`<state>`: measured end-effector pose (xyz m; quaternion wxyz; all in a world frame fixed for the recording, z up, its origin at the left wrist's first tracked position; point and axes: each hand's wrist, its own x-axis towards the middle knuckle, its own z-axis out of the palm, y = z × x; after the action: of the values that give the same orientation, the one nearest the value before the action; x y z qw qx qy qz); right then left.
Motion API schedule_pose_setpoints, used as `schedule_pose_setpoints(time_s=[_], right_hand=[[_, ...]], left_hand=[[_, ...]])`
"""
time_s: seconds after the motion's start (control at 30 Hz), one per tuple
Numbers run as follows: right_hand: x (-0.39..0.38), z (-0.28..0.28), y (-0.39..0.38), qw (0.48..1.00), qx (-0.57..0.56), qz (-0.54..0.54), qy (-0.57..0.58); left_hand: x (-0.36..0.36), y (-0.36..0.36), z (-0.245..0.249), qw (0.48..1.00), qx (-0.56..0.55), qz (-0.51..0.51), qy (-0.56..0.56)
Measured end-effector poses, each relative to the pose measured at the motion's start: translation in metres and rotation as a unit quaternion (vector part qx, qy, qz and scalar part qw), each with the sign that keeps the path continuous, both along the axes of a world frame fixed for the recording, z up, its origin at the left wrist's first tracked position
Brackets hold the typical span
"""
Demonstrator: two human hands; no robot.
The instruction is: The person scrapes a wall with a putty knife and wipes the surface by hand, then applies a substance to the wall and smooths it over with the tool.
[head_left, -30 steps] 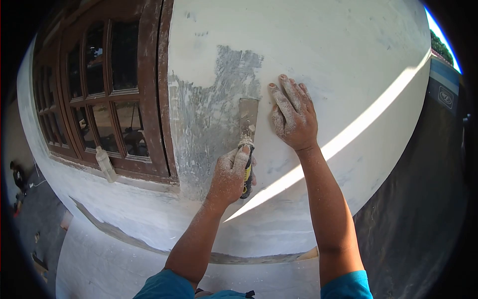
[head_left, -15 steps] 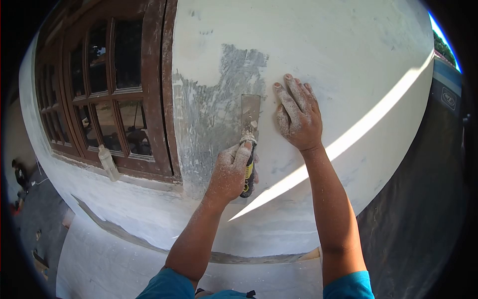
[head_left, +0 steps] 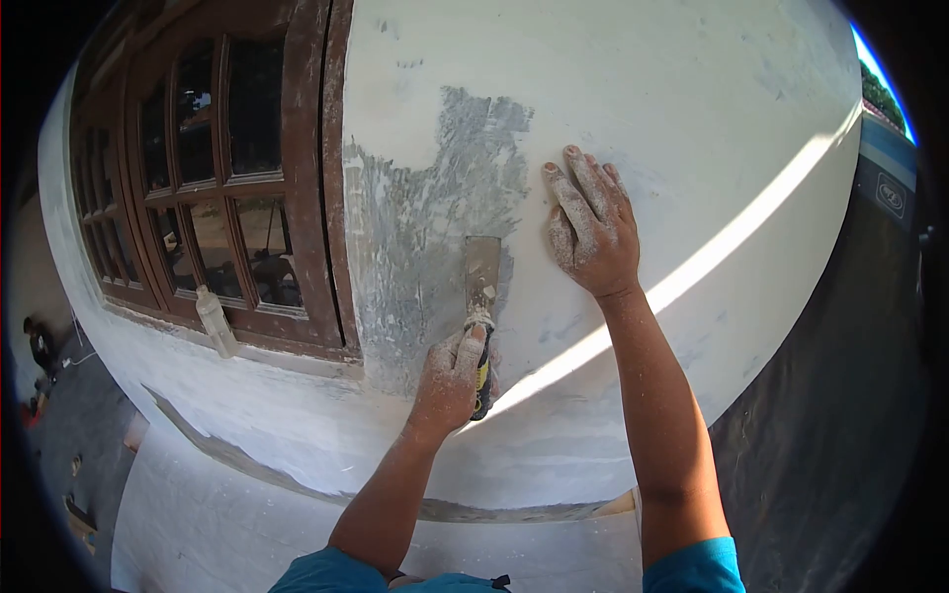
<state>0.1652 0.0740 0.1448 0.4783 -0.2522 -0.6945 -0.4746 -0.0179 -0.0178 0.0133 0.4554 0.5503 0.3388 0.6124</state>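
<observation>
A putty knife (head_left: pixel 481 272) with a black and yellow handle is gripped in my left hand (head_left: pixel 451 381), fingers wrapped round it and thumb along its top. Its blade points up over a grey scraped patch (head_left: pixel 415 232) on the white wall (head_left: pixel 692 119). White crumbs cling to the blade near the handle. Dusty with white powder, my right hand (head_left: pixel 593 222) lies flat on the painted wall right of the patch, fingers stretched out and holding nothing.
Left of the patch is a brown wooden window (head_left: pixel 232 178) with glass panes. A clear plastic bottle (head_left: pixel 215 321) stands on its sill. A pale sheet (head_left: pixel 227 509) covers the ground below the wall. Far left, a person (head_left: pixel 40 341) is partly visible.
My left hand has moved down and slightly left with the putty knife, its blade now lower on the grey patch. My right hand has stayed in place.
</observation>
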Motion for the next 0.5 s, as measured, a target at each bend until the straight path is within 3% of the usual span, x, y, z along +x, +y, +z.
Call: schedule_pose_setpoints(time_s=[0.23, 0.37, 0.5], right_hand=[[0.001, -0.003, 0.002, 1.000, -0.001, 0.012, 0.003], [0.001, 0.000, 0.001, 1.000, -0.001, 0.010, 0.001], [0.001, -0.002, 0.002, 1.000, 0.000, 0.009, 0.003]], left_hand=[[-0.010, 0.009, 0.041, 1.000, 0.025, -0.004, 0.016], [-0.007, 0.001, -0.008, 1.000, 0.005, 0.015, 0.018], [-0.011, 0.006, -0.003, 0.999, 0.018, 0.018, 0.027]])
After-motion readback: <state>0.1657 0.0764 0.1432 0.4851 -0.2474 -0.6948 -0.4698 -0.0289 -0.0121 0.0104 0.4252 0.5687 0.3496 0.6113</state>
